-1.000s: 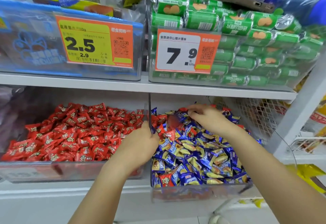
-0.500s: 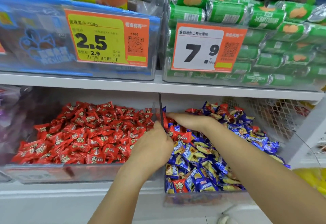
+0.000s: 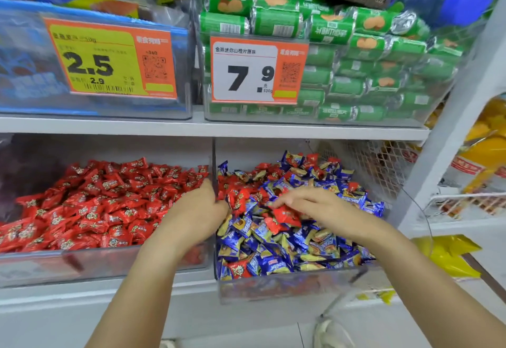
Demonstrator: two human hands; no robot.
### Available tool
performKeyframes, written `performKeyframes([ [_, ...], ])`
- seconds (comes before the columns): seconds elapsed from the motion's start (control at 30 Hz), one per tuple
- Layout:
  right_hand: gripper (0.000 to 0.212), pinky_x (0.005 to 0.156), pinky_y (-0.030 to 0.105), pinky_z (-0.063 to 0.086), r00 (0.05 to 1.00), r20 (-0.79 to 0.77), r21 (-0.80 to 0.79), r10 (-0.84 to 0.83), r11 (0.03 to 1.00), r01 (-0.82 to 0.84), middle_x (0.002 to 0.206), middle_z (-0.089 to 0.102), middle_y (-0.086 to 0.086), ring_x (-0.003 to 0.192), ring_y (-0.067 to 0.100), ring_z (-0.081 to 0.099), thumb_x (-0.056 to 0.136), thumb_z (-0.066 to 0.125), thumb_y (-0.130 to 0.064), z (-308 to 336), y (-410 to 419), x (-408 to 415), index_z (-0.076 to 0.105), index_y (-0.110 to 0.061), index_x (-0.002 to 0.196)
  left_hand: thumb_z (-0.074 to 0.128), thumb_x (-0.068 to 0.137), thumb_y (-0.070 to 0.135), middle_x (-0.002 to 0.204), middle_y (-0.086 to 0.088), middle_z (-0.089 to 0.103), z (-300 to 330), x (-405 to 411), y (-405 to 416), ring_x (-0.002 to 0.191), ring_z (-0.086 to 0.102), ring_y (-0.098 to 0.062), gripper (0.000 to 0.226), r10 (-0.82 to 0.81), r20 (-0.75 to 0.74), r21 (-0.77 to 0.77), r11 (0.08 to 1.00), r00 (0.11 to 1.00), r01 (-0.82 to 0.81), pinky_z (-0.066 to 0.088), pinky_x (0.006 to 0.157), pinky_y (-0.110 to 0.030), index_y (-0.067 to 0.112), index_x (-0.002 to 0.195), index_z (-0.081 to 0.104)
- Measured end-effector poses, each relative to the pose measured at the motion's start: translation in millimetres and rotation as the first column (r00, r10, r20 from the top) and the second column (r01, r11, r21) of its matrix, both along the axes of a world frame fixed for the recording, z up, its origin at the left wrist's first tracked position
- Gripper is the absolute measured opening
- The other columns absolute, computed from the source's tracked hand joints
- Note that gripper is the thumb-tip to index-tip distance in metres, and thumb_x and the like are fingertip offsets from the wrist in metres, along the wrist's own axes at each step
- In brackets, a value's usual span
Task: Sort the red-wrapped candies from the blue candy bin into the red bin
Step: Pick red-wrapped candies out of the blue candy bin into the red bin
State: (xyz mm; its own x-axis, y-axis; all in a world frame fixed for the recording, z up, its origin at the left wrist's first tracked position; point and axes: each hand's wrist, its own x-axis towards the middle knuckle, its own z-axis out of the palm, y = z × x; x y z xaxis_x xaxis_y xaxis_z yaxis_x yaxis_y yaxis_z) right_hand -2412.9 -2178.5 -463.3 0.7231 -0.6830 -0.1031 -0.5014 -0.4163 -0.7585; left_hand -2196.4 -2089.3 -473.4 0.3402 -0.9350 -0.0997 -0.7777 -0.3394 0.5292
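The clear red bin [image 3: 82, 262] on the lower shelf's left is heaped with red-wrapped candies [image 3: 109, 205]. To its right, the blue candy bin [image 3: 287, 287] holds blue-wrapped candies [image 3: 315, 243] with red ones mixed in at the left [image 3: 238, 199], front [image 3: 238, 268] and back [image 3: 312, 160]. My right hand [image 3: 315, 208] reaches left across the blue pile, fingers pinching a red candy [image 3: 286, 214]. My left hand [image 3: 197, 210] hovers over the red bin's right edge against the divider, fingers curled; its palm side is hidden.
A white shelf board [image 3: 191, 127] hangs low over both bins, carrying clear bins with price tags 2.5 [image 3: 109, 60] and 7.9 [image 3: 257, 71] and green snack rolls [image 3: 356, 60]. A white post [image 3: 443, 139] and wire mesh [image 3: 377, 167] bound the right side.
My right hand drew back from the divider toward the middle of the blue pile and closed on a red candy. My left hand stayed by the divider, shifting slightly over the red bin.
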Motion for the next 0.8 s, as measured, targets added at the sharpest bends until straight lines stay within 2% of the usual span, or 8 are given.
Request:
performKeyframes([
  [0.13, 0.030, 0.089, 0.008, 0.039, 0.972, 0.157, -0.074, -0.174, 0.980, 0.187, 0.116, 0.064, -0.021, 0.110, -0.012, 0.053, 0.100, 0.039, -0.035, 1, 2, -29, 0.066, -0.036, 0.111, 0.048, 0.093, 0.027, 0.113, -0.011, 0.060, 10, -8, 4, 0.106, 0.055, -0.032, 0.032, 0.076, 0.098, -0.229, 0.972, 0.992, -0.052, 0.044, 0.083, -0.037, 0.014, 0.122, 0.050],
  [0.23, 0.024, 0.087, 0.015, 0.040, 0.937, 0.230, -0.134, -0.264, 0.945, 0.299, 0.109, 0.065, -0.025, 0.107, -0.011, 0.055, 0.098, 0.043, -0.035, -3, 0, -39, 0.066, -0.038, 0.106, 0.046, 0.095, 0.017, 0.127, -0.009, 0.057, 18, -20, 2, 0.119, 0.049, -0.027, 0.038, 0.053, 0.151, -0.408, 0.913, 0.987, 0.014, 0.037, 0.096, -0.034, 0.013, 0.132, 0.051],
  [0.33, 0.015, 0.079, 0.021, 0.046, 0.930, 0.210, -0.221, -0.301, 0.912, 0.345, 0.096, 0.067, -0.021, 0.093, -0.003, 0.060, 0.094, 0.053, -0.034, -4, 3, -45, 0.067, -0.035, 0.094, 0.046, 0.095, 0.014, 0.118, 0.000, 0.063, 25, -37, 3, 0.107, 0.056, -0.019, 0.033, -0.043, 0.123, -0.482, 0.870, 0.992, 0.098, 0.038, 0.091, -0.025, 0.020, 0.124, 0.061],
  [0.43, 0.010, 0.069, 0.025, 0.046, 0.935, 0.137, -0.306, -0.326, 0.884, 0.353, 0.079, 0.064, -0.013, 0.072, 0.008, 0.057, 0.088, 0.063, -0.035, -3, 9, -46, 0.064, -0.034, 0.078, 0.047, 0.096, 0.024, 0.119, 0.006, 0.062, 19, -60, 1, 0.106, 0.058, -0.013, 0.030, -0.203, 0.132, -0.416, 0.877, 0.970, 0.240, 0.043, 0.093, -0.027, 0.026, 0.123, 0.061],
  [0.53, 0.007, 0.062, 0.026, 0.042, 0.945, 0.027, -0.378, -0.325, 0.872, 0.311, 0.079, 0.061, -0.013, 0.064, 0.005, 0.052, 0.087, 0.063, -0.037, -11, 13, -37, 0.066, -0.031, 0.088, 0.040, 0.099, 0.022, 0.126, 0.000, 0.058, 2, -74, -10, 0.114, 0.054, -0.019, 0.034, -0.264, 0.222, -0.249, 0.915, 0.939, 0.317, 0.044, 0.095, -0.035, 0.021, 0.130, 0.054],
  [0.67, 0.035, 0.074, 0.027, 0.046, 0.919, -0.147, -0.505, -0.367, 0.826, 0.249, 0.101, 0.064, -0.013, 0.084, 0.008, 0.059, 0.087, 0.057, -0.050, -20, 17, -24, 0.059, -0.036, 0.120, 0.037, 0.095, 0.009, 0.149, -0.003, 0.037, -9, -76, -21, 0.135, 0.036, -0.021, 0.053, -0.367, 0.225, -0.048, 0.921, 0.903, 0.387, 0.036, 0.107, -0.037, 0.019, 0.147, 0.030],
  [0.73, 0.043, 0.079, 0.028, 0.046, 0.906, -0.203, -0.567, -0.371, 0.799, 0.200, 0.111, 0.065, -0.015, 0.100, 0.012, 0.060, 0.089, 0.057, -0.049, -20, 18, -21, 0.050, -0.041, 0.130, 0.038, 0.096, 0.016, 0.155, 0.000, 0.026, -6, -75, -22, 0.141, 0.025, -0.017, 0.057, -0.429, 0.145, 0.004, 0.901, 0.892, 0.433, 0.026, 0.113, -0.033, 0.019, 0.150, 0.021],
  [0.8, 0.044, 0.077, 0.028, 0.044, 0.905, -0.214, -0.593, -0.369, 0.785, 0.180, 0.114, 0.064, -0.016, 0.103, 0.012, 0.060, 0.090, 0.057, -0.042, -20, 19, -21, 0.046, -0.043, 0.133, 0.043, 0.094, 0.022, 0.156, 0.000, 0.024, -4, -75, -22, 0.142, 0.020, -0.015, 0.062, -0.465, 0.092, 0.043, 0.885, 0.881, 0.463, 0.022, 0.114, -0.030, 0.020, 0.151, 0.018],
])
